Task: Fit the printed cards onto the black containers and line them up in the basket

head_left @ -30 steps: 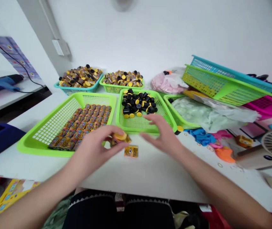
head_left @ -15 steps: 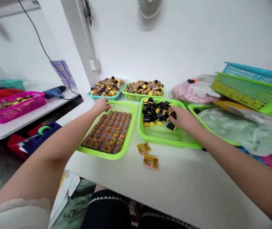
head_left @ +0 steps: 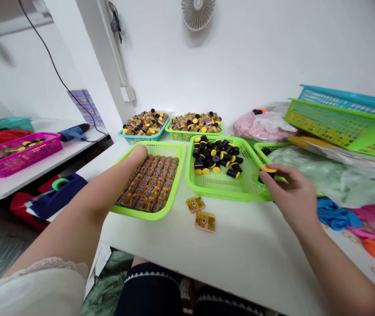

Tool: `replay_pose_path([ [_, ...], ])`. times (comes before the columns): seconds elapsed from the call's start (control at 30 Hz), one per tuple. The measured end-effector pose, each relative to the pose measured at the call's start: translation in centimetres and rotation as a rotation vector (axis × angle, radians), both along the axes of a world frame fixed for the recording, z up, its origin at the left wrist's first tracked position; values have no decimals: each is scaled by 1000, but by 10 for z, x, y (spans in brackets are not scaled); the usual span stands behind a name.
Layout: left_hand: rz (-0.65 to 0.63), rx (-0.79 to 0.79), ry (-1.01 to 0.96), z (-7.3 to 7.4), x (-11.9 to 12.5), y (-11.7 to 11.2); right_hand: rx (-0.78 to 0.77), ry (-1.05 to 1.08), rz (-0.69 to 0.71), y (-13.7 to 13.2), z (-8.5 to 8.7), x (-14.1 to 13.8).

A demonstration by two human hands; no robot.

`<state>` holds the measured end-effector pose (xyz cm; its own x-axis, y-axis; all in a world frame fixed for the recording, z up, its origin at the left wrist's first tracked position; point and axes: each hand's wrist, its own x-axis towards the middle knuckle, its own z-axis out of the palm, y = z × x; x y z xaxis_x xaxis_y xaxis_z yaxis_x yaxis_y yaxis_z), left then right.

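Note:
My right hand (head_left: 291,186) grips a small black canister with a yellow lid (head_left: 268,168), held just past the right rim of a green basket. That green basket (head_left: 220,192) holds a loose heap of black canisters with yellow caps (head_left: 215,158). My left hand (head_left: 138,152) reaches to the far left corner of another green basket (head_left: 154,216), its fingers hidden behind the hand. Tight rows of labelled canisters (head_left: 151,180) lie in this basket. Two stacks of yellow printed labels (head_left: 195,203) lie on the table between and in front of the baskets.
Against the wall stand a teal basket (head_left: 141,139) and a green basket (head_left: 182,135), both full of labelled canisters. Plastic bags (head_left: 332,171) and stacked baskets (head_left: 339,127) crowd the right side. On a side table at left is a pink basket (head_left: 23,159).
My right hand has moved right, out of the heap, with a canister in its fingers. My left hand has moved from the far rim slightly down into the left basket.

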<state>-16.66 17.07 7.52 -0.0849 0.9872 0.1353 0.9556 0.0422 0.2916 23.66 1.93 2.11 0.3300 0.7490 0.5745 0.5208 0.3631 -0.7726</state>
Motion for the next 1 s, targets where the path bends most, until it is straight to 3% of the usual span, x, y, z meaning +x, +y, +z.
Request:
replay_pose_path([
  [0.13, -53, 65, 77, 29, 22, -29, 36, 113, 59, 1, -14, 4],
  [0.23, -257, 193, 96, 26, 55, -86, 78, 126, 114, -3, -17, 2],
  [0.27, -463, 243, 105, 16, 68, -111, 89, 123, 126, -4, -17, 1],
  [0.33, -981, 159, 125, -16, 94, -159, 113, 107, 151, -7, -18, -1],
  [0.37, -1095, 152, 149, -35, 106, -180, 131, 91, 167, -8, -18, -3],
  [0.47, -1080, 223, 391, -88, 131, -217, 200, 21, 212, -11, -20, -6],
  [0.57, -1057, 317, 592, -110, 139, -221, 227, -28, 240, -14, -21, -8],
  [0.67, -1131, 443, 683, -107, 137, -217, 229, -56, 264, -16, -21, -11],
  [0.73, -1143, 398, 652, -99, 135, -216, 237, -69, 285, -18, -21, -12],
  [0.87, -1025, 56, 335, -83, 130, -218, 244, -55, 300, -19, -21, -13],
  [1.0, -868, -171, -217, -57, 132, -214, 228, -12, 263, -21, -19, -14],
])
